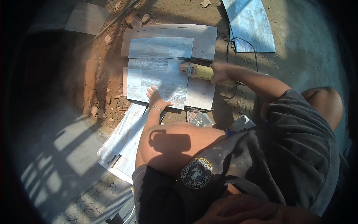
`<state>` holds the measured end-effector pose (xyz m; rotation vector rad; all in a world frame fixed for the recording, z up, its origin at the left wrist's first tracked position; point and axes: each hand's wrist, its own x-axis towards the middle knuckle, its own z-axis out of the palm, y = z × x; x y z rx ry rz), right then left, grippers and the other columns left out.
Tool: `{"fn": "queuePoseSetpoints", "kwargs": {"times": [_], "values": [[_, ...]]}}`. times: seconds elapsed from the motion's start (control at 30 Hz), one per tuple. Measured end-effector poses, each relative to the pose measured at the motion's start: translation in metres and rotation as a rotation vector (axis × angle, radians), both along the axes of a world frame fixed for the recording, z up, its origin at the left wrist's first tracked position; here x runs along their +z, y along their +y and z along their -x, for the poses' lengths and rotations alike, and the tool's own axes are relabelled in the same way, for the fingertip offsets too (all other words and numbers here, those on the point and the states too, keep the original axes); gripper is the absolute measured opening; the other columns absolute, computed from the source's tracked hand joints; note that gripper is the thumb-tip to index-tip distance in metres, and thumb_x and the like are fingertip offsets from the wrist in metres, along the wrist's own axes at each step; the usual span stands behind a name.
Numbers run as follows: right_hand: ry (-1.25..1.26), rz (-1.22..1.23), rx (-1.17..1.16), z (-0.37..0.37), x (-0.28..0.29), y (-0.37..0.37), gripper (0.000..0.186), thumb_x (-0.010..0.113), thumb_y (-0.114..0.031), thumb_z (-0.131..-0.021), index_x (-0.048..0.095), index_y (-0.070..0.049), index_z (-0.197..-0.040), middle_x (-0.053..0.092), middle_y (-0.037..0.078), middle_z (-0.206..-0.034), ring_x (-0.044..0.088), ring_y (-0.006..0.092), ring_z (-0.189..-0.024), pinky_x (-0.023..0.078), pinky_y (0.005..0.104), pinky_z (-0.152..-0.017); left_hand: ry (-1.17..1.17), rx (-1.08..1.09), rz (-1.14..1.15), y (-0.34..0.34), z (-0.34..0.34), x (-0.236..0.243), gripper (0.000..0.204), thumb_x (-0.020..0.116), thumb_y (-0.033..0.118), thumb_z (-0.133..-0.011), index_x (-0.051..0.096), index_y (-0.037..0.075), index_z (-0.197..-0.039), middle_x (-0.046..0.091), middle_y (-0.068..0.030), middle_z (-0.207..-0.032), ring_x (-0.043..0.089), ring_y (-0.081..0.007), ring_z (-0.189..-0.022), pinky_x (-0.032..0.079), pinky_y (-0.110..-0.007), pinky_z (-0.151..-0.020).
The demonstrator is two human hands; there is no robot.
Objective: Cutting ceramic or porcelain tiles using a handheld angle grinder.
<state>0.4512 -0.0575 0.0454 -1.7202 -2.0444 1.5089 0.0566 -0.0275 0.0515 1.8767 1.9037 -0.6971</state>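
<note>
A pale blue-grey tile with a wood-grain pattern (pixel 149 80) lies flat in front of me. My left hand (pixel 156 100) presses on its near edge, fingers spread. My right hand (pixel 220 72) grips the body of a yellow angle grinder (pixel 201 72). The grinder's head rests over the tile's right side, and its dark disc sits by a straight line running across the tile. Beyond that line lies a tile strip (pixel 160 47) of the same pattern. Underneath are larger plain greyish slabs (pixel 205 44).
More wood-pattern tiles (pixel 251 30) lie at the far right, and others (pixel 126 130) are stacked by my left knee. A black cord (pixel 256 56) loops on the ground right of the grinder. Reddish dirt and broken rubble (pixel 100 89) border the slabs on the left, with dust hanging there.
</note>
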Motion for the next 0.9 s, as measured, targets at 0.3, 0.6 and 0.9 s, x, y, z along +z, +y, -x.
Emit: {"fn": "queuePoseSetpoints", "kwargs": {"times": [0.3,0.6,0.9], "values": [[-0.035,0.005,0.002,0.025,0.004,0.023,0.058,0.081,-0.031,-0.068,0.068,0.001,-0.115,0.072,0.022,-0.110,0.069,0.0343,-0.104,0.054,0.0432,-0.091,-0.007,-0.011,-0.015,-0.001,0.002,-0.002,0.160,0.098,0.051,-0.054,-0.009,0.002,-0.162,-0.006,-0.0307,-0.168,0.000,-0.0443,-0.157,0.023,-0.052,-0.126],[-0.025,0.003,-0.004,0.028,0.001,0.025,0.058,0.080,-0.032,-0.068,0.068,0.001,-0.114,0.072,0.022,-0.109,0.069,0.0348,-0.104,0.054,0.0429,-0.091,-0.005,-0.013,-0.011,0.000,0.001,0.000,0.160,0.098,0.052,-0.054,-0.009,0.001,-0.161,-0.006,-0.0308,-0.168,0.000,-0.0442,-0.157,0.024,-0.052,-0.126],[-0.027,0.039,0.008,0.024,0.002,0.023,0.058,0.080,-0.032,-0.068,0.068,0.001,-0.114,0.072,0.022,-0.109,0.069,0.0347,-0.104,0.054,0.0430,-0.091,-0.004,-0.015,-0.013,-0.001,0.001,0.000,0.160,0.098,0.052,-0.054,-0.010,0.002,-0.161,-0.006,-0.0309,-0.168,0.000,-0.0444,-0.157,0.024,-0.052,-0.126]]}}
